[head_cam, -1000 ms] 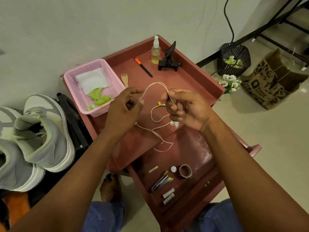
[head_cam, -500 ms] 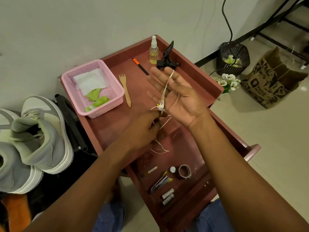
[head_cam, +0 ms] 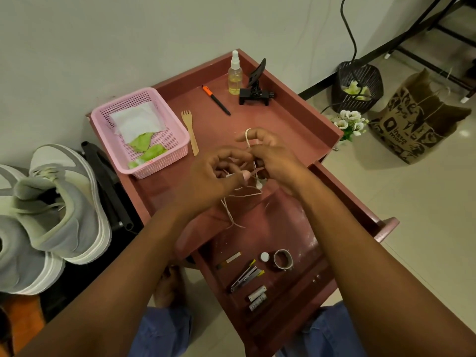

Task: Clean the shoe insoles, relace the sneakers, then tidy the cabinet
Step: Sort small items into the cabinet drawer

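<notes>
Both hands work the white earphone cable (head_cam: 242, 195) above the cabinet top (head_cam: 291, 119). Left hand (head_cam: 213, 176) pinches it; right hand (head_cam: 273, 155) has it looped around curled fingers.

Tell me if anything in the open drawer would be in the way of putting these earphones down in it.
Nothing covers the drawer. Its far part, just below both hands, looks bare. Small items lie toward the near end: a tape roll, clippers and two batteries. The left hand and right hand hold the earphone cord.
</notes>
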A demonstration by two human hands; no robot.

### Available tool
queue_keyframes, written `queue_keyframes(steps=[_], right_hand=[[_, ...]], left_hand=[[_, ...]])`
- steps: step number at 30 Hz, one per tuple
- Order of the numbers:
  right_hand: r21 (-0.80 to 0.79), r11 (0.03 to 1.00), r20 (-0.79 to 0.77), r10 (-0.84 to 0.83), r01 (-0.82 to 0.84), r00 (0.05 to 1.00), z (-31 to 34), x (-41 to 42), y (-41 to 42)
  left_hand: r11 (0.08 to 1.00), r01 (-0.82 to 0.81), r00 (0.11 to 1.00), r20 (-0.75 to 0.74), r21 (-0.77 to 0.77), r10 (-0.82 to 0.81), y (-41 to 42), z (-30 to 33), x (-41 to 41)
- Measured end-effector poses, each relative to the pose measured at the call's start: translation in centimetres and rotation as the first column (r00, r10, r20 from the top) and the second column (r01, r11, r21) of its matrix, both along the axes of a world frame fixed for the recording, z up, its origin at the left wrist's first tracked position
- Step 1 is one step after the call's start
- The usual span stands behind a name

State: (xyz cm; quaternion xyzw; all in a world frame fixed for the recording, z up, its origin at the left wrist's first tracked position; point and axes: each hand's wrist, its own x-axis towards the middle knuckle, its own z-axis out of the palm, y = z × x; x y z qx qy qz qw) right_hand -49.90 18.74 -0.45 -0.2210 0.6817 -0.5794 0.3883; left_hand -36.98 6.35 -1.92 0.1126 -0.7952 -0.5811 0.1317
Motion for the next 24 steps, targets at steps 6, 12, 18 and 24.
queue_keyframes(steps=[6,12,18,24], right_hand=[[0.076,0.984,0.022,0.158,-0.159,0.987,-0.1,0.5,-0.3],[0.227,0.903,0.018,0.371,-0.365,0.929,-0.2,0.7,-0.1],[0.054,0.896,0.226,0.419,-0.441,0.879,-0.1,0.1,0.6],[-0.211,0.889,0.369,0.458,-0.407,0.809,0.4,-0.3,1.1]], left_hand=[[0.976,-0.053,0.998,-0.051,-0.211,0.043,-0.4,0.5,1.0],[0.920,-0.052,0.994,-0.108,-0.389,0.010,-1.1,0.8,1.1],[0.958,-0.182,0.982,-0.100,-0.222,0.163,-1.8,0.0,0.6],[0.972,-0.232,0.966,-0.123,-0.045,0.225,-1.9,-0.3,-0.2]])
